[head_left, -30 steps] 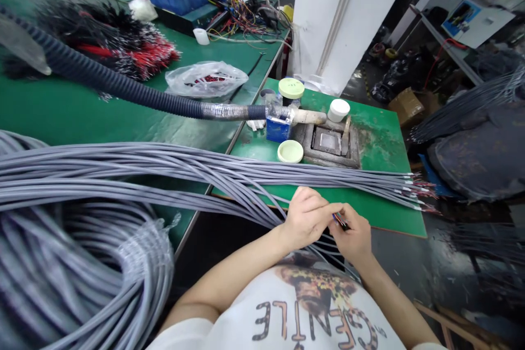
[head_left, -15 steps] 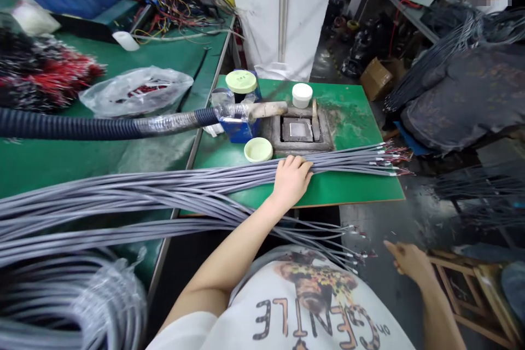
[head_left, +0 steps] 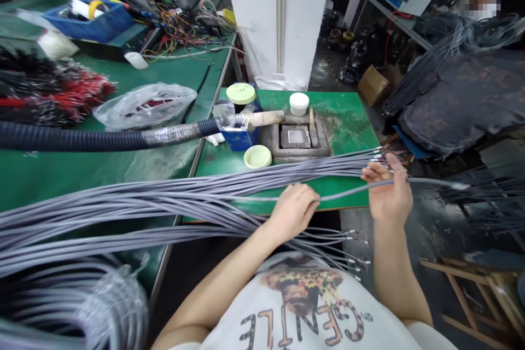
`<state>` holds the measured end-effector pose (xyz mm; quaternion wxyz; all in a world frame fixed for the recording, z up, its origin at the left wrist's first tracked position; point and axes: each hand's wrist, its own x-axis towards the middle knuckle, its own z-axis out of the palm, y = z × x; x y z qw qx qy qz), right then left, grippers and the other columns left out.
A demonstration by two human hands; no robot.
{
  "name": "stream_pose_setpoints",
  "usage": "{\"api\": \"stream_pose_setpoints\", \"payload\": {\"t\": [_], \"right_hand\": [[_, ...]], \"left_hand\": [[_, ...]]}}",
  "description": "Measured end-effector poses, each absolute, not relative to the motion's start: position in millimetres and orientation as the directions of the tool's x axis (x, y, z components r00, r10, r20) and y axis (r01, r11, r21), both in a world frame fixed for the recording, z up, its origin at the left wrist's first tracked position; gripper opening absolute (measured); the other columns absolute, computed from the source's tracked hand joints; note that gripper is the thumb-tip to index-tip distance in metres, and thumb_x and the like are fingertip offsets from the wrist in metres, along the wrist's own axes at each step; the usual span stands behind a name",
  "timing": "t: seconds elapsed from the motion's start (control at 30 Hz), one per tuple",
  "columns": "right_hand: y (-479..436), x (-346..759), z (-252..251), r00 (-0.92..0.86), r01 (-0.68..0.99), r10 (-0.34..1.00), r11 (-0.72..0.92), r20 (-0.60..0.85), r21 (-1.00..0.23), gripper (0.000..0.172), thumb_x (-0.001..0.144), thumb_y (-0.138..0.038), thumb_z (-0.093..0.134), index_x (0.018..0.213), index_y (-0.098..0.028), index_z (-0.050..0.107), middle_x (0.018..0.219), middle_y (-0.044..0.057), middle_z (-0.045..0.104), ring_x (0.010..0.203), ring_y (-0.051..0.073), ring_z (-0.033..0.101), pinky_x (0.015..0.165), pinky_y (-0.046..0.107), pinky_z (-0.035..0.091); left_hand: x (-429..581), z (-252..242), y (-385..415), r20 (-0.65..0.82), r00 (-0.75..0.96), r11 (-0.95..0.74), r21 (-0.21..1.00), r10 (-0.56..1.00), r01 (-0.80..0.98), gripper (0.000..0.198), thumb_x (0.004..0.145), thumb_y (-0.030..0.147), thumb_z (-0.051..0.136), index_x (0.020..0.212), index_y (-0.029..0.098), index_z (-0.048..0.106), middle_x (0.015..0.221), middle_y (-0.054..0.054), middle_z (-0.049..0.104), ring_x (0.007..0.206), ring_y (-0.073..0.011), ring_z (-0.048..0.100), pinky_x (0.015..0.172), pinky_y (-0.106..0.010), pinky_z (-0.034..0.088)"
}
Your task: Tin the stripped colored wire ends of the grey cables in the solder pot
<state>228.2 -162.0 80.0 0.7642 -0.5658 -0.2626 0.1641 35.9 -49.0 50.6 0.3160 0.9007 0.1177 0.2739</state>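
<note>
A single grey cable (head_left: 344, 192) is pinched in my left hand (head_left: 296, 209), whose fingers are closed at the front edge of the small green table. The cable runs to the right across the palm of my right hand (head_left: 389, 191), which is turned up with its fingers loosely curled around it. Its far end is blurred beyond that hand. Behind both hands lies a bundle of grey cables (head_left: 262, 176) with stripped ends. More grey cables (head_left: 135, 232) run below my left wrist, their stripped ends hanging over the table's front edge.
A square pot (head_left: 298, 136) with a flat tool on its rim sits beside a black hose (head_left: 172, 135) with a pale nozzle. A pale green lid (head_left: 257, 157) and white tub (head_left: 299, 104) stand nearby. A co-worker (head_left: 471, 87) is at the right.
My right hand has come up from the lower right to the cable. My left hand has moved slightly down, off the bundle, and now holds one cable apart from it.
</note>
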Motion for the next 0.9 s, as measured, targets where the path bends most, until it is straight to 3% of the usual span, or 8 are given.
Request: {"api": "stream_pose_setpoints", "payload": {"t": [0.03,0.1,0.17,0.23,0.43,0.53,0.7,0.9], "right_hand": [[-161,227,87,0.794,0.101,0.561,0.257,0.234,-0.961,0.037,0.094,-0.046,0.038,0.117,-0.021,0.052,0.062,-0.002,0.065,0.054,0.015,0.063,0.059,0.030,0.052],[-161,215,93,0.663,0.194,0.733,0.025,0.150,-0.981,0.032,0.094,-0.044,0.040,0.110,-0.020,0.055,0.044,-0.007,0.051,0.038,0.012,0.050,0.049,0.025,0.045],[-160,194,90,0.442,0.340,0.895,-0.220,-0.051,-0.914,0.030,0.094,-0.042,0.042,0.106,-0.019,0.056,0.042,-0.008,0.045,0.035,0.011,0.044,0.043,0.023,0.037],[-157,172,82,0.265,0.508,0.944,-0.309,-0.195,-0.804,0.028,0.095,-0.040,0.039,0.105,-0.020,0.056,0.047,-0.007,0.048,0.039,0.011,0.045,0.044,0.023,0.034],[-148,150,70,0.042,0.692,0.961,-0.225,-0.273,-0.686,0.025,0.097,-0.035,0.034,0.097,-0.021,0.054,0.065,-0.002,0.057,0.056,0.013,0.052,0.055,0.026,0.034],[-145,154,72,0.022,0.634,0.968,-0.208,-0.251,-0.745,0.021,0.096,-0.037,0.039,0.094,-0.022,0.054,0.066,-0.003,0.057,0.059,0.013,0.053,0.059,0.025,0.037],[-144,158,69,0.134,0.495,0.989,-0.117,-0.057,-0.861,0.028,0.096,-0.035,0.040,0.075,-0.021,0.049,0.059,-0.004,0.051,0.053,0.010,0.048,0.057,0.024,0.037],[-145,161,60,0.123,0.364,0.988,-0.127,-0.088,-0.923,0.024,0.097,-0.035,0.039,0.090,-0.021,0.057,0.053,-0.006,0.045,0.048,0.009,0.044,0.054,0.023,0.036]], "left_hand": [[32,47,-53,0.375,0.842,-0.735,0.677,0.387,0.037,0.014,0.092,0.023,0.049,0.095,0.017,0.061,0.090,-0.008,0.065,0.085,-0.0201,0.056,0.077,-0.034,0.042],[26,41,-57,0.320,0.832,-0.593,0.805,0.453,0.013,0.017,0.089,0.028,0.055,0.100,0.018,0.063,0.092,-0.008,0.066,0.088,-0.0198,0.057,0.081,-0.035,0.043],[21,39,-55,0.265,0.768,-0.368,0.929,0.583,-0.040,0.027,0.085,0.032,0.062,0.107,0.018,0.064,0.094,-0.007,0.066,0.089,-0.0189,0.058,0.084,-0.034,0.045],[18,41,-48,0.177,0.682,-0.128,0.984,0.710,-0.123,0.032,0.081,0.035,0.067,0.108,0.017,0.066,0.088,-0.005,0.066,0.084,-0.0170,0.059,0.082,-0.031,0.047],[14,45,-33,-0.081,0.572,0.292,0.912,0.816,-0.288,0.022,0.072,0.036,0.074,0.078,0.015,0.071,0.082,-0.003,0.070,0.070,-0.0125,0.059,0.069,-0.025,0.047],[16,45,-37,-0.096,0.602,0.310,0.914,0.793,-0.262,0.022,0.071,0.035,0.075,0.072,0.014,0.070,0.078,-0.003,0.069,0.067,-0.0120,0.058,0.068,-0.025,0.047],[20,50,-44,-0.017,0.641,0.212,0.951,0.767,-0.227,0.019,0.071,0.032,0.075,0.070,0.014,0.071,0.074,-0.003,0.066,0.070,-0.0128,0.057,0.071,-0.026,0.045],[20,53,-29,-0.082,0.586,0.382,0.828,0.806,-0.410,0.023,0.067,0.035,0.078,0.071,0.014,0.069,0.070,-0.001,0.066,0.066,-0.0105,0.056,0.069,-0.024,0.045]]}}
